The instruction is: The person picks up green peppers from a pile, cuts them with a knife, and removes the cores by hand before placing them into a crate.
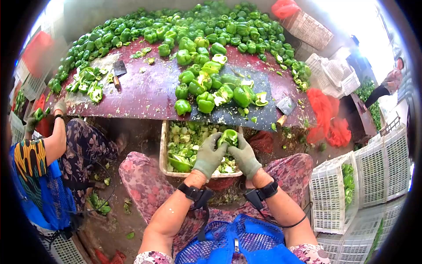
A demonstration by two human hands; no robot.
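Both my gloved hands hold one green pepper (229,137) above a white crate (164,149) filled with pepper scraps. My left hand (210,155) grips its left side, and my right hand (244,157) is closed on its right side. The pepper looks cut open, with a pale inner part showing. Just beyond, at the table edge, lies a group of whole and cut peppers (205,102). A cleaver (285,106) with a wooden handle rests on the table to the right of them.
A large pepper heap covers the far side of the table (145,97). A second cleaver (118,70) lies at the left. A co-worker (48,154) sits at the left. White crates (327,198) and red netting (338,132) stand at the right. Another person (391,81) is farther back.
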